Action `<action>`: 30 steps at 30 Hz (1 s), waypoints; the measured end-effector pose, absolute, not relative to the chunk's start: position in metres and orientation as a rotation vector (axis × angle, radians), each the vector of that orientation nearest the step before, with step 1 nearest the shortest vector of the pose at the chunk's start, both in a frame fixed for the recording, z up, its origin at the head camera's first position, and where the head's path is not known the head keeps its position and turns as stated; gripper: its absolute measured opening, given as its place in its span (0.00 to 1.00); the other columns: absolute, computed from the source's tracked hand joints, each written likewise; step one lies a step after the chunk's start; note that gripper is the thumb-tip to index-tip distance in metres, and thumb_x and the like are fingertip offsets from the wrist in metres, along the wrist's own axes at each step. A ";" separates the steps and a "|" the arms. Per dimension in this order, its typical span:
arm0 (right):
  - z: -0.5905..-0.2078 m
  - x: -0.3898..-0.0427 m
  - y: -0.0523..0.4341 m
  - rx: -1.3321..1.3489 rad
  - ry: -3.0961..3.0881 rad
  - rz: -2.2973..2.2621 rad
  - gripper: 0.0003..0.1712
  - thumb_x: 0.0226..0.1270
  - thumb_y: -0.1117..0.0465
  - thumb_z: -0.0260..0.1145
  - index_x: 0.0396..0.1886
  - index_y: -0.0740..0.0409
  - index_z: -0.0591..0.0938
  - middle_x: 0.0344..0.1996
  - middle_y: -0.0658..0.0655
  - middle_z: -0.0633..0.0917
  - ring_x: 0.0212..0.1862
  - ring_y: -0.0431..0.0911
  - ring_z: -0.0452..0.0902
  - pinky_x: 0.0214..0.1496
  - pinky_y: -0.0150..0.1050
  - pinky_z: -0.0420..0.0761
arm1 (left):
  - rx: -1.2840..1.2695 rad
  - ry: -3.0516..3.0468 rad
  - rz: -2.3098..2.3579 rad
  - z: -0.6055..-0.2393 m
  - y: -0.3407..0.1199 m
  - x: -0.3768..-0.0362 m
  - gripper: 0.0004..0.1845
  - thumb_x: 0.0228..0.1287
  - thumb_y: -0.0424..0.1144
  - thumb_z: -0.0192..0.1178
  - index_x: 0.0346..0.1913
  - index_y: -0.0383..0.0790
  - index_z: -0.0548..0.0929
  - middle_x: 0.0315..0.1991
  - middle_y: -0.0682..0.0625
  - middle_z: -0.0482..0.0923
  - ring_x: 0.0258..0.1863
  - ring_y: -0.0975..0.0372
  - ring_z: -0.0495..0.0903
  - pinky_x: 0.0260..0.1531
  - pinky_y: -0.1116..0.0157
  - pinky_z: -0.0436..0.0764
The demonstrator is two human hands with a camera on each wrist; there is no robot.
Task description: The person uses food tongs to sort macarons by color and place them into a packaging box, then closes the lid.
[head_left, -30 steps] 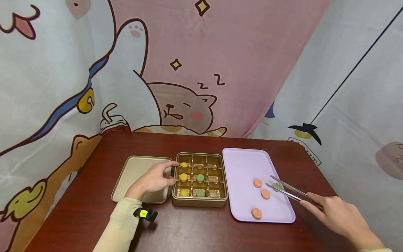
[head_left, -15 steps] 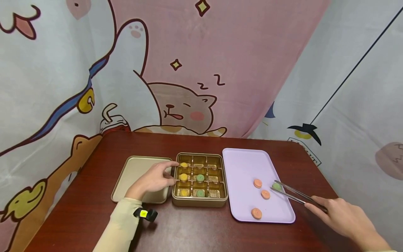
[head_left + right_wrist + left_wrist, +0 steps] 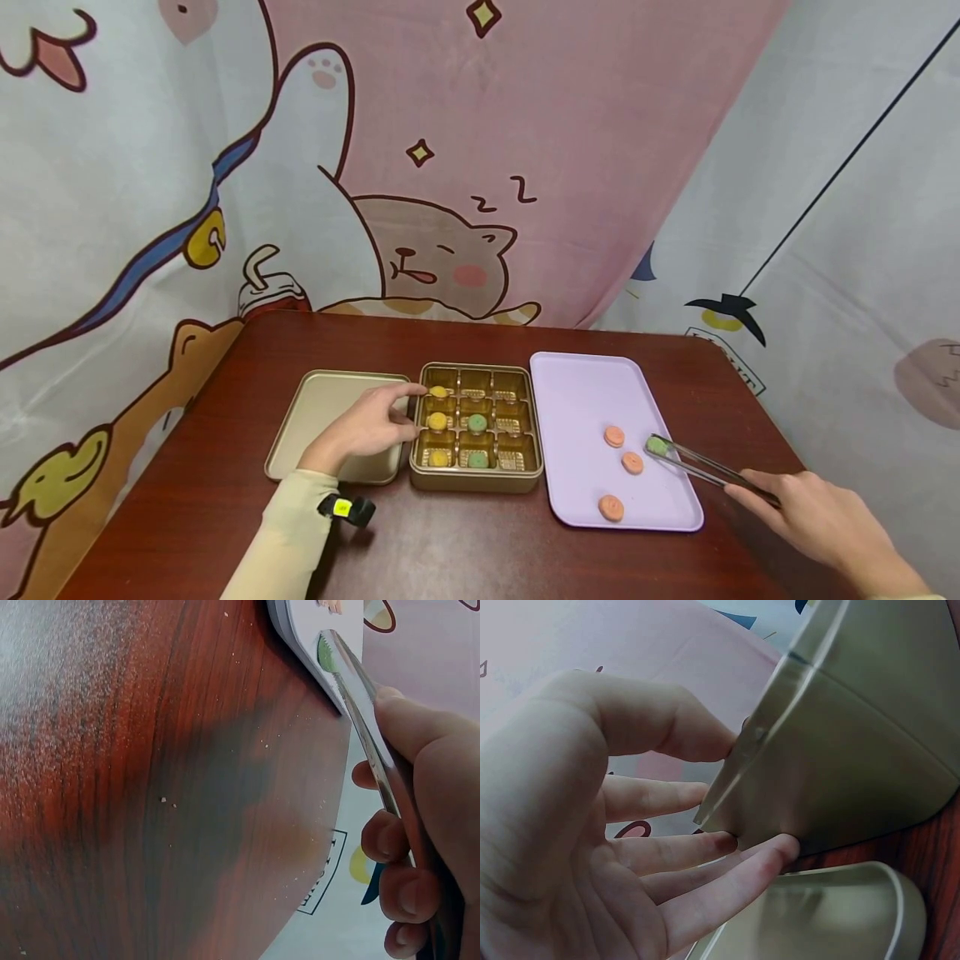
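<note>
Head view: the right hand grips metal tongs, whose tips are now pressed together on a green cookie on the lilac tray. A second ago the tips stood apart on either side of it, so the pick-up appears secured, though the cookie is not visibly raised. Three orange cookies lie nearby on the tray. The left hand rests, fingers loosely extended, against the left wall of the gold compartment box, unmoved; the box lid lies beside it.

Left wrist view: the fingers touch the box corner, holding nothing. The box contents are hidden.

Right wrist view: the fingers curl round the tongs; only a sliver of the green cookie shows, and the tray is largely cut off.
</note>
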State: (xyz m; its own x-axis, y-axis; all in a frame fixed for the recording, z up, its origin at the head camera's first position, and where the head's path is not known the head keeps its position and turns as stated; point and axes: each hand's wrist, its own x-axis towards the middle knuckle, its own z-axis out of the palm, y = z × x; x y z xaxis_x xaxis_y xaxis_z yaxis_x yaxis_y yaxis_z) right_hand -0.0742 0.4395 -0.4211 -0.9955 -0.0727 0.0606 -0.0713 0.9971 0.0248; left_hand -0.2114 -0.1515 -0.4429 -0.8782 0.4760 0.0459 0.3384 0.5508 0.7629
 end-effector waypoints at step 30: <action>-0.415 -0.105 0.377 0.318 -2.835 0.153 0.21 0.67 0.40 0.74 0.52 0.45 0.92 0.33 0.48 0.91 0.27 0.41 0.79 0.20 0.40 0.68 | 0.677 2.614 1.244 -0.440 -0.150 -0.209 0.35 0.60 0.32 0.71 0.72 0.36 0.76 0.71 0.36 0.74 0.41 0.63 0.89 0.48 0.58 0.86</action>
